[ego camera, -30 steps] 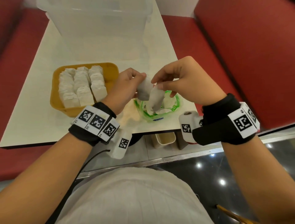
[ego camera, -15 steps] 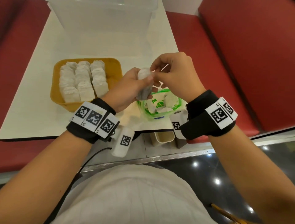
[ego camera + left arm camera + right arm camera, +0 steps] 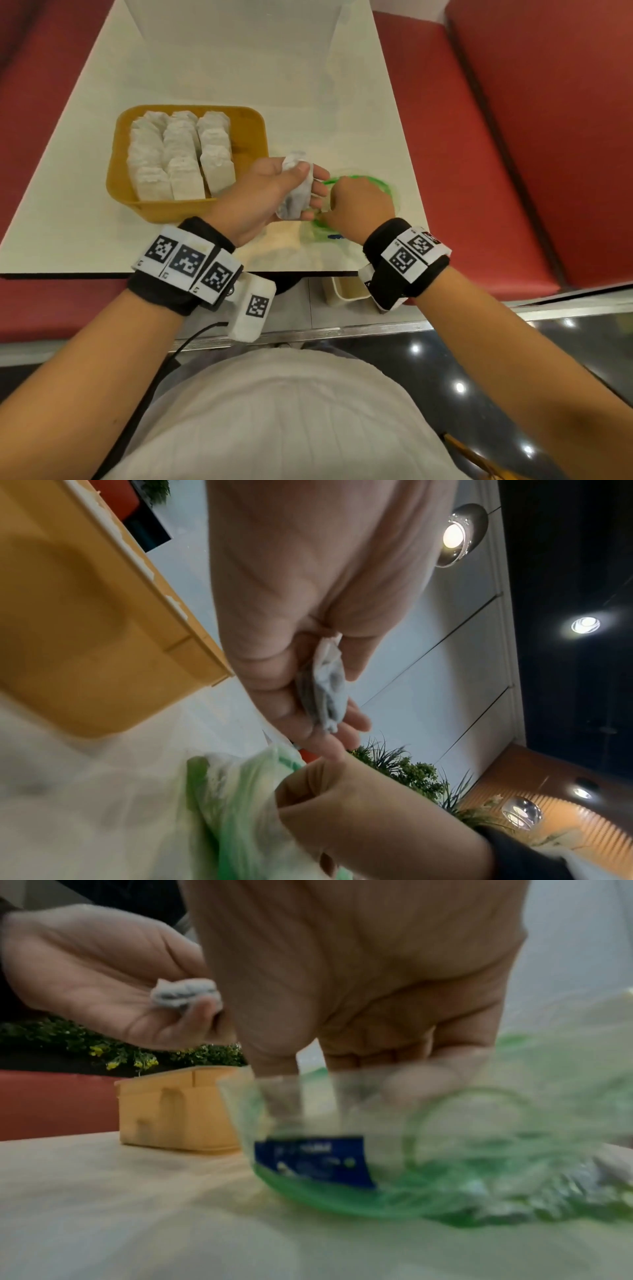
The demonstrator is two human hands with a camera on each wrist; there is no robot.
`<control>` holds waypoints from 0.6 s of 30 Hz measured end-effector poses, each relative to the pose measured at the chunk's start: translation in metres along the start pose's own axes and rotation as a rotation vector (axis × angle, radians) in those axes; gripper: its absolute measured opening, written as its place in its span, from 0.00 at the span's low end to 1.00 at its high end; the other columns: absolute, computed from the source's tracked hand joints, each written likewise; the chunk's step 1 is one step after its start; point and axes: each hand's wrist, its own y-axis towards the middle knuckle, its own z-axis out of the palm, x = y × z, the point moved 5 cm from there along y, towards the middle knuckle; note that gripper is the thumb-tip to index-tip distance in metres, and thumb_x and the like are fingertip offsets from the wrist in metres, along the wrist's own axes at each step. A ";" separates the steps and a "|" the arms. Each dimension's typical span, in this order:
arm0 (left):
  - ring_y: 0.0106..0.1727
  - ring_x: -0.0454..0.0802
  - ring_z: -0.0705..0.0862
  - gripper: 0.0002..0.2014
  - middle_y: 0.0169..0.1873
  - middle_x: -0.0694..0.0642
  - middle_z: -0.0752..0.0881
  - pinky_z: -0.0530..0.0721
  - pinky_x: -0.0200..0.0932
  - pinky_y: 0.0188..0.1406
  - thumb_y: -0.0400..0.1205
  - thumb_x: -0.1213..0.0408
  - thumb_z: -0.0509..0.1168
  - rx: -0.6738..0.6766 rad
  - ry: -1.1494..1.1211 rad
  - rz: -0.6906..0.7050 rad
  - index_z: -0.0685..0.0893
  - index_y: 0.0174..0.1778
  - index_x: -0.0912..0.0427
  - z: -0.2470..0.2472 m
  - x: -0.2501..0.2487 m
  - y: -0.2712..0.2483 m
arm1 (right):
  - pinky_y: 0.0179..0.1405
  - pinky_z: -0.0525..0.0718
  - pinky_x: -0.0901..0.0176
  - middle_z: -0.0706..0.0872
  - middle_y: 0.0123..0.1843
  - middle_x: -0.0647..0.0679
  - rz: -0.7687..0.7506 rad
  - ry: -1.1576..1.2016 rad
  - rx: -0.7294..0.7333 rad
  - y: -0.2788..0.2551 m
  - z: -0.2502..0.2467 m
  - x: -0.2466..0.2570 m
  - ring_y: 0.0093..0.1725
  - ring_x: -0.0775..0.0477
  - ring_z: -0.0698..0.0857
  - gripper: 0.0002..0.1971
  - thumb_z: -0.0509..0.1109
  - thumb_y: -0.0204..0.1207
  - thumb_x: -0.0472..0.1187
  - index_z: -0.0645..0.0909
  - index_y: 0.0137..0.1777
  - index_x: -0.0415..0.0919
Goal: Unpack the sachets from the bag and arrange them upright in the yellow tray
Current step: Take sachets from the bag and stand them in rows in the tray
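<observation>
Yellow tray [image 3: 253, 126]: three rows of sachets [image 3: 178, 154] standing upright, right side bare. Left hand [image 3: 260, 192] half-closed, thumb pinning held sachets [image 3: 296, 195] against fingers, long axis running away from the body. Right hand [image 3: 359, 205] curled inside green-rimmed bag [image 3: 387, 186] beside tray; grip hidden, blurred.

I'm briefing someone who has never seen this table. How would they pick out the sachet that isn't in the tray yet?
Start at the yellow tray on the white table, filled with rows of upright white sachets. Just right of it, the left hand grips one sachet above the table, beside the green bag. It alone is off the tray, crumpled and greyish.
</observation>
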 end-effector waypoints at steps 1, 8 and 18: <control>0.44 0.47 0.88 0.14 0.46 0.58 0.90 0.90 0.42 0.43 0.89 0.60 0.56 0.018 0.027 -0.008 0.86 0.54 0.62 0.002 0.002 0.000 | 0.32 0.71 0.57 0.74 0.31 0.49 0.005 0.011 -0.017 0.001 -0.001 -0.002 0.35 0.42 0.78 0.13 0.67 0.74 0.45 0.70 0.33 0.41; 0.47 0.46 0.89 0.14 0.54 0.57 0.90 0.89 0.40 0.42 0.89 0.58 0.56 -0.005 0.079 -0.076 0.85 0.59 0.60 0.001 0.010 0.002 | 0.30 0.74 0.65 0.82 0.30 0.51 -0.028 0.535 -0.133 -0.010 -0.031 -0.035 0.30 0.55 0.78 0.10 0.80 0.67 0.46 0.84 0.34 0.43; 0.44 0.45 0.86 0.12 0.52 0.52 0.89 0.84 0.34 0.34 0.86 0.55 0.61 -0.109 -0.066 -0.148 0.85 0.57 0.57 0.006 0.000 0.005 | 0.43 0.88 0.57 0.84 0.41 0.44 -0.122 1.321 -0.063 -0.028 -0.057 -0.054 0.40 0.49 0.87 0.10 0.67 0.78 0.26 0.83 0.54 0.39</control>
